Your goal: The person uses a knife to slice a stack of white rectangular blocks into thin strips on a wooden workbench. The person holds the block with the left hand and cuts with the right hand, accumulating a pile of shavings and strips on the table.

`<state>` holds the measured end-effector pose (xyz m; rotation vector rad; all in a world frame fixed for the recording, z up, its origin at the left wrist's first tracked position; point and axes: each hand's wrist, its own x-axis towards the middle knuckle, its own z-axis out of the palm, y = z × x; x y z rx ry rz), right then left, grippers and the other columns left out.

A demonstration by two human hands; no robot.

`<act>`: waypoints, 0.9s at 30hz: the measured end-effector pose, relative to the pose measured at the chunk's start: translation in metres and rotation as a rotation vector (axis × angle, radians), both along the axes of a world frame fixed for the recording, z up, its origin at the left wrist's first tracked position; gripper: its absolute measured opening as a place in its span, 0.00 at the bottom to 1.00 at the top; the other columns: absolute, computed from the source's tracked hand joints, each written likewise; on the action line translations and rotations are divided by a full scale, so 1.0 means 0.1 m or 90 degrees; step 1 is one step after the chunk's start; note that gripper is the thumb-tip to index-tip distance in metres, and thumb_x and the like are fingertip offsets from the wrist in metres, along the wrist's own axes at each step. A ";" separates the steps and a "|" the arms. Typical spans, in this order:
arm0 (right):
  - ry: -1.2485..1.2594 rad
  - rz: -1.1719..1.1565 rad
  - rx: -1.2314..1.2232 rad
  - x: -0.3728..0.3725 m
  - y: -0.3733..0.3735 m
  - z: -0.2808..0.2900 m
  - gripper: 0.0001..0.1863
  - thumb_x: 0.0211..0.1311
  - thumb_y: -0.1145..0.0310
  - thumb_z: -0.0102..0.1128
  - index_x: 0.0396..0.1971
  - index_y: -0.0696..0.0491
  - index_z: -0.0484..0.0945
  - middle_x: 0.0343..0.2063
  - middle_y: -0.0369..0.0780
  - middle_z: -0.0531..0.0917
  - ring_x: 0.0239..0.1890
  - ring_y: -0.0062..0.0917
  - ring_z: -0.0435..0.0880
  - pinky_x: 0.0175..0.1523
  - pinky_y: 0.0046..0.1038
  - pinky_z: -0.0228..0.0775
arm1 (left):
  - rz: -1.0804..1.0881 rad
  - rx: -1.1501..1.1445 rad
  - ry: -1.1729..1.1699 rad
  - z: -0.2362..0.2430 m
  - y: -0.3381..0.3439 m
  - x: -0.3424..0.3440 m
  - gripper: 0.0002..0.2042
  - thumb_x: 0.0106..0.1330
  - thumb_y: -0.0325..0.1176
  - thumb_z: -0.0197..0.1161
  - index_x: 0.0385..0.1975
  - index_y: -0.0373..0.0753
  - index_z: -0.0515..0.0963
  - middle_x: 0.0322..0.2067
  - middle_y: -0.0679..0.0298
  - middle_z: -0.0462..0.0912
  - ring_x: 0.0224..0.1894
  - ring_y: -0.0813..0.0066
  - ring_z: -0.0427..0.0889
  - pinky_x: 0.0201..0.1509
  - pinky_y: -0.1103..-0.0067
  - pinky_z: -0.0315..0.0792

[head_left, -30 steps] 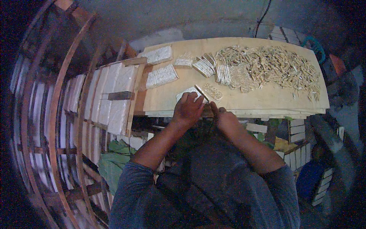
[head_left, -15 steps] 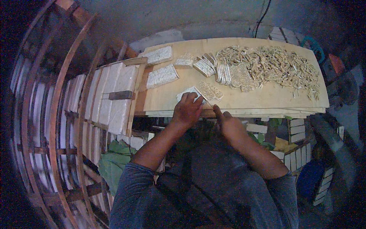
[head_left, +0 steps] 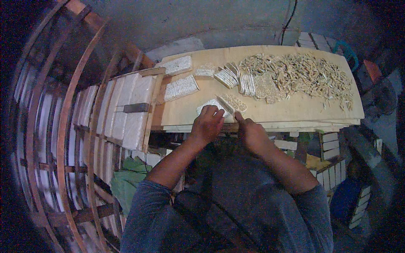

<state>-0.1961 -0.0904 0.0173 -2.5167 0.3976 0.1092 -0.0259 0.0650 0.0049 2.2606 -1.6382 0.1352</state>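
Your left hand (head_left: 208,125) rests with bent fingers over the near edge of a pale block (head_left: 206,105), which lies on the tabletop (head_left: 287,111) directly beneath and beyond those fingers; you cannot tell from this view whether they close around it or only press down. Your right hand (head_left: 252,135) is clamped on the handle of a knife (head_left: 225,105), the blade slanting away to the left along the block's right side. Just right of the blade, beyond your right hand, lie flat slices (head_left: 234,102), overlapping; judge this block as partly sliced, with the portion beside your left hand remaining. Farther beyond the hands, treat cutting as well advanced: slice stacks (head_left: 226,76) stand on edge or lean, patterned slices (head_left: 265,87) lie flat to their right, and a broad heap of small sticks (head_left: 303,76) covers the far right of the tabletop, apparently the finished cut. The slices and stacks appear to be at an intermediate stage, not yet reduced to sticks. Beyond and left of your left hand, a ridged block (head_left: 182,87) shows parallel lines and seems sliced but kept together; a speckled block (head_left: 177,65) lies behind it, and you cannot tell whether that one is cut.
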 end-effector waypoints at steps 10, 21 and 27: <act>0.020 0.025 -0.026 -0.24 0.12 -0.05 0.43 0.68 0.70 0.57 0.81 0.48 0.51 0.44 0.56 0.83 0.40 0.54 0.87 0.44 0.52 0.81 | 0.013 0.009 -0.051 -0.10 0.00 -0.06 0.18 0.63 0.33 0.69 0.52 0.41 0.80 0.45 0.57 0.77 0.51 0.53 0.78 0.50 0.62 0.82; -0.023 0.008 0.004 0.14 0.04 -0.42 0.36 0.68 0.69 0.55 0.77 0.52 0.62 0.41 0.56 0.84 0.39 0.54 0.87 0.43 0.49 0.81 | 0.014 -0.004 0.039 0.03 0.00 -0.04 0.11 0.68 0.36 0.65 0.46 0.39 0.81 0.44 0.52 0.80 0.50 0.47 0.79 0.56 0.58 0.78; -0.029 0.008 0.005 -0.06 0.05 0.04 0.38 0.68 0.69 0.58 0.78 0.51 0.59 0.43 0.55 0.83 0.40 0.54 0.88 0.44 0.51 0.81 | 0.015 -0.002 -0.032 0.02 0.01 -0.05 0.10 0.66 0.34 0.67 0.43 0.38 0.82 0.40 0.52 0.80 0.47 0.47 0.80 0.52 0.59 0.78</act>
